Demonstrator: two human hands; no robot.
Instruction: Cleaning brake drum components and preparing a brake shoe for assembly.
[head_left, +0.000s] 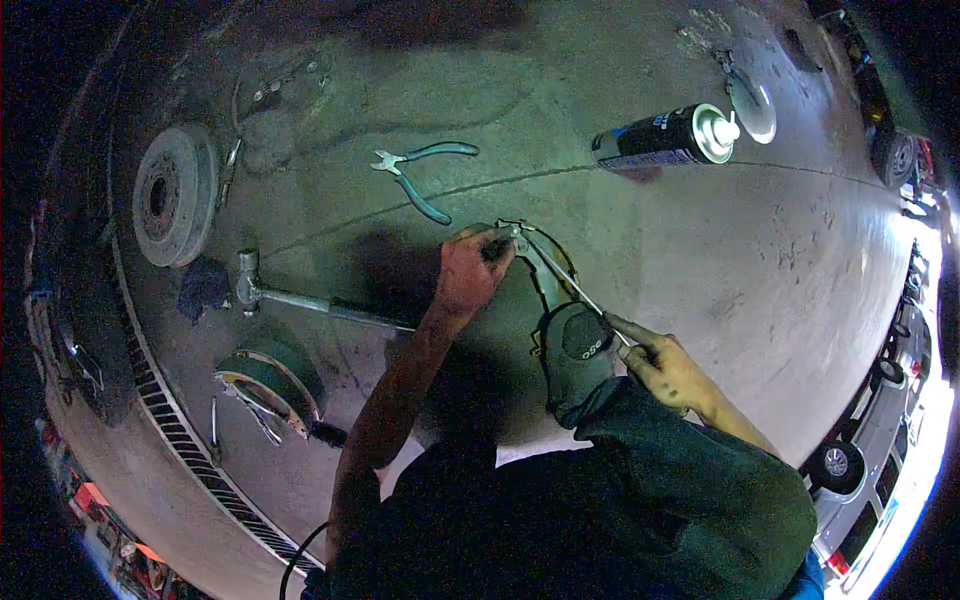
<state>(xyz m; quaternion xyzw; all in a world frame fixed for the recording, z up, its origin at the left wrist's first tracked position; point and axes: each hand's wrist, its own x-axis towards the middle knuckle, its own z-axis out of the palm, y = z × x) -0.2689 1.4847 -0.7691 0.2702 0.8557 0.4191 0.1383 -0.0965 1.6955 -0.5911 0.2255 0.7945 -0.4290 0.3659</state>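
My left hand (477, 259) pinches the upper end of a curved metal brake shoe (551, 274) with dark fingertips. In my right hand (660, 364) is a thin metal rod-like tool (574, 285), its shaft running up and left along the shoe towards my left fingers. The shoe lies near my foot, by the toe of a dark shoe (586, 337) that bears writing. Diagonal cutters (409, 180) with teal handles lie spread apart on the floor beyond my left hand. What exactly the tool's tip touches is too small to tell.
A black spray can (664, 139) lies on its side at the upper right. To the left are a brake drum (176, 196), a dark rag (202, 289), a hammer (285, 296) and brake shoes (270, 382) with pliers (255, 412). A drain grate (180, 442) curves along the floor; vehicles stand far right.
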